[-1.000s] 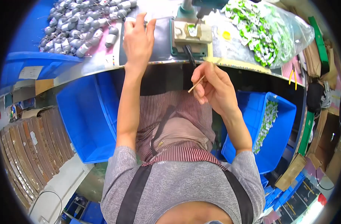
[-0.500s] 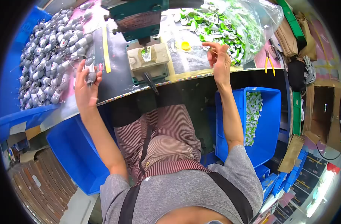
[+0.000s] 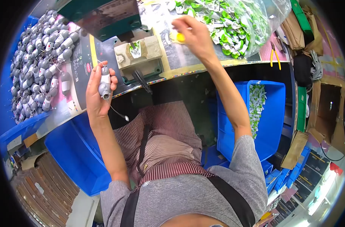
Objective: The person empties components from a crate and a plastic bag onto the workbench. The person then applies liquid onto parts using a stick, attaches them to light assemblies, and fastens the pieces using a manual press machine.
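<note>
My left hand (image 3: pixel 98 90) is closed around a grey-and-white bulb-shaped plastic piece (image 3: pixel 105 86), held near the front edge of the bench. A thin pale cord with a small tip hangs below it. My right hand (image 3: pixel 195 38) is over the bench, its fingers bent and close to a small round yellow dish (image 3: pixel 180 37), which it partly covers. Motion blurs those fingertips, so I cannot see whether they hold anything. Between my hands, a green-and-white part (image 3: pixel 135 49) sits in a block fixture (image 3: pixel 123 56) under a dark green press (image 3: pixel 104 19).
Many similar grey-and-white pieces (image 3: pixel 40 72) are heaped at left. Green-and-white parts (image 3: pixel 229 30) lie piled at right, partly in a clear bag. Yellow-handled pliers (image 3: pixel 272 60) lie at the bench edge. Blue bins (image 3: pixel 270 125) stand below; a dark lever (image 3: pixel 142 81) juts from the fixture.
My left hand has moved right, toward the fixture, with the grey-and-white piece, now turned with its cord hanging. My right hand has moved left to the yellow dish. The whole view has shifted slightly.
</note>
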### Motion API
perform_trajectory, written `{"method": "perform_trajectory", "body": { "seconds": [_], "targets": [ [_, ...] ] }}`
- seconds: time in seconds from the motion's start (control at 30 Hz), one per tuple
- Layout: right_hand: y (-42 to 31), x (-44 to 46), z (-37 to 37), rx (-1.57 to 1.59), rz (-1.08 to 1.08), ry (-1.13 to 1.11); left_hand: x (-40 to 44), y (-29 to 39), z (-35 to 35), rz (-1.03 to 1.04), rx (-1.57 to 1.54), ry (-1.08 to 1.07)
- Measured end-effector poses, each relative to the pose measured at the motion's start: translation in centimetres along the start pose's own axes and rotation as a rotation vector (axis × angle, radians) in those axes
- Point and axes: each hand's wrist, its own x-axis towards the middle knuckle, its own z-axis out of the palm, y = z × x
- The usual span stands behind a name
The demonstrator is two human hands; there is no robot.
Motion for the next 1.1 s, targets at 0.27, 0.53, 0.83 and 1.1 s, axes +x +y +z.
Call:
{"method": "perform_trajectory", "body": {
  "seconds": [0.27, 0.53, 0.83, 1.1],
  "targets": [
    [2.0, 4.7, 5.0, -0.302, -0.064, -0.199, 0.4, -1.3, -0.4, 0.023, 0.059, 0.005],
    [-3.6, 2.4, -6.1, -0.152, 0.106, -0.322, 0.5, -1.4, -0.4, 0.027, 0.032, 0.04],
    [-3.3, -1.1, -6.9, -0.984, -0.393, -0.305, 0.3, -1.9, 0.2, 0.095, 0.081, 0.129],
    [-3.4, -1.2, -6.2, -1.104, -0.482, -0.358, 0.2, -1.7, 0.1, 0.074, 0.088, 0.125]
  ]
}}
